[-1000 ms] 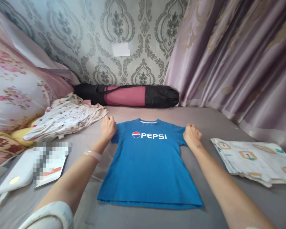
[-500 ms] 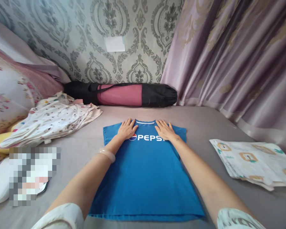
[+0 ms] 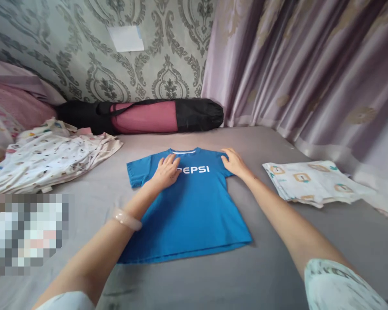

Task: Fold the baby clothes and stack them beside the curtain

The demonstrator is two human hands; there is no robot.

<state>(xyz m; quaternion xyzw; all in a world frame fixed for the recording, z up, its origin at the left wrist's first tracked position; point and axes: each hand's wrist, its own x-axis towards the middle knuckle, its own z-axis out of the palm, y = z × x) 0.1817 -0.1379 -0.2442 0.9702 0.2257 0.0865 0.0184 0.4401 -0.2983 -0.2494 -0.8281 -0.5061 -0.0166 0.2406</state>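
A blue T-shirt [image 3: 187,211] with white PEPSI lettering lies spread flat, its collar away from me and its hem towards me. Over the upper left of its chest is my left hand [image 3: 167,171], fingers spread, hiding the logo beside the lettering. Out at the shirt's right sleeve is my right hand [image 3: 234,162], its fingers apart and curved slightly at the sleeve's upper edge. Neither hand grips the cloth. Whether the left palm presses on the fabric or hovers just above it, I cannot tell.
The shirt lies on a grey bed sheet [image 3: 168,286]. Folded patterned cloth [image 3: 307,181] lies to the right, and a heap of printed white clothing [image 3: 51,157] to the left. A black and pink rolled bag [image 3: 145,117] runs along the wall. Purple curtains [image 3: 271,64] hang at the right.
My right hand has moved outward from the right chest to the sleeve, uncovering the lettering's end. My left hand stays on the left chest. The view has shifted right.
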